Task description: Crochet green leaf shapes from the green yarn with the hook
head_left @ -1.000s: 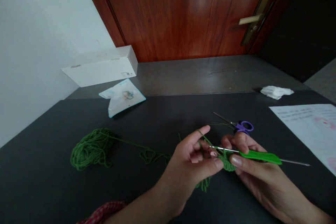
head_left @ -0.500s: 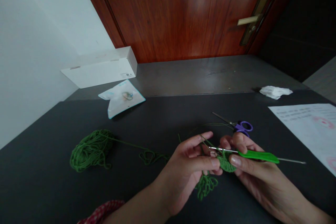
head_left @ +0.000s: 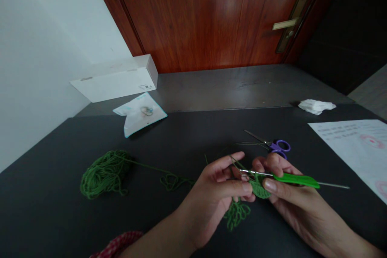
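My right hand [head_left: 288, 193] grips a crochet hook [head_left: 294, 179] with a bright green handle, its metal tip pointing left into a small green crocheted piece [head_left: 259, 188]. My left hand [head_left: 219, 187] pinches that piece between thumb and fingers, with the green strand running over its raised index finger. More green crochet work [head_left: 237, 212] hangs below the hands. The strand trails left across the black table [head_left: 181, 137] to a loose ball of green yarn [head_left: 104, 171].
Purple-handled scissors [head_left: 273, 144] lie just behind the hands. A printed paper sheet [head_left: 356, 145] is at the right, a crumpled tissue [head_left: 316, 106] behind it. A white box [head_left: 116, 78] and a small plastic packet [head_left: 140, 113] sit at the back left, before a wooden door [head_left: 211, 12].
My left index finger has dropped lower and the hands have drawn closer together. The hanging crochet work has slipped further into view below them. Hook still held level.
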### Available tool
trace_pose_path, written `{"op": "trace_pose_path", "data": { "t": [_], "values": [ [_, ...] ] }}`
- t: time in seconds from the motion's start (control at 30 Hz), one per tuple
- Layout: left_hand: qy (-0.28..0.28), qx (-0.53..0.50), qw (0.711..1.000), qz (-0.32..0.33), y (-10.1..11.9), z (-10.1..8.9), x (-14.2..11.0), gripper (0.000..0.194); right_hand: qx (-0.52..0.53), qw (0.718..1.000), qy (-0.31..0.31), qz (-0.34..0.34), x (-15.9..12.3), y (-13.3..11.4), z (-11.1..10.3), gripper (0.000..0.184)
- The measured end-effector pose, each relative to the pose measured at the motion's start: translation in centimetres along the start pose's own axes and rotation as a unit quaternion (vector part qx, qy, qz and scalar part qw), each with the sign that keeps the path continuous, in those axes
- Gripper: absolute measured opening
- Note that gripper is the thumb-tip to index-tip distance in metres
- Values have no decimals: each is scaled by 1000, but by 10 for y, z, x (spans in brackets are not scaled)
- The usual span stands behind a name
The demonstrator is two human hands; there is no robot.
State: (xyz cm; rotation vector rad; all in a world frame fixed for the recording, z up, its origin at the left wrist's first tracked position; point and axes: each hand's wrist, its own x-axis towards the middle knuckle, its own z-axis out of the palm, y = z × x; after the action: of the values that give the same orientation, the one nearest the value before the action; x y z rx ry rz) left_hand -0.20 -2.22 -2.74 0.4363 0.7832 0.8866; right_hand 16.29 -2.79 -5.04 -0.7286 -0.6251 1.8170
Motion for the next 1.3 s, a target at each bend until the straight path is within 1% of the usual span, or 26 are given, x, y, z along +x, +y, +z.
{"op": "trace_pose_path", "data": {
  "t": [0.4,0.8,0.9,0.97,1.0,1.03,1.07,1.1,1.13,1.17,1.2,1.3],
  "values": [
    [-3,7,1000,-2,0,-1,1,66,-5,1000,11,4,0,-1,3,22],
    [-4,19,1000,1,-1,-2,2,68,-1,1000,-10,9,0,0,0,21],
    [-10,52,999,8,1,-2,1,67,-5,1000,1,5,0,-1,-2,22],
    [-24,113,993,19,7,-5,1,67,-5,1000,12,-3,1,-2,-3,23],
    [-33,161,986,30,11,-8,2,66,-3,1000,17,-8,1,-3,-4,23],
    [-44,222,973,47,16,-11,3,65,-1,1000,20,-12,2,-4,-4,24],
    [-51,302,949,72,21,-15,4,60,1,1000,24,-17,3,-6,-5,24],
    [-48,397,907,129,26,-20,6,51,3,999,26,-20,4,-7,-5,24],
    [-31,492,848,194,31,-25,9,37,6,999,25,-22,5,-8,-5,25],
    [-13,521,824,220,37,-30,11,23,10,999,22,-24,5,-9,-5,25],
    [0,536,810,236,42,-35,13,20,15,999,19,-26,6,-11,-4,25],
    [47,577,764,283,59,-50,18,30,33,999,10,-31,7,-14,-3,26]
  ]
}}
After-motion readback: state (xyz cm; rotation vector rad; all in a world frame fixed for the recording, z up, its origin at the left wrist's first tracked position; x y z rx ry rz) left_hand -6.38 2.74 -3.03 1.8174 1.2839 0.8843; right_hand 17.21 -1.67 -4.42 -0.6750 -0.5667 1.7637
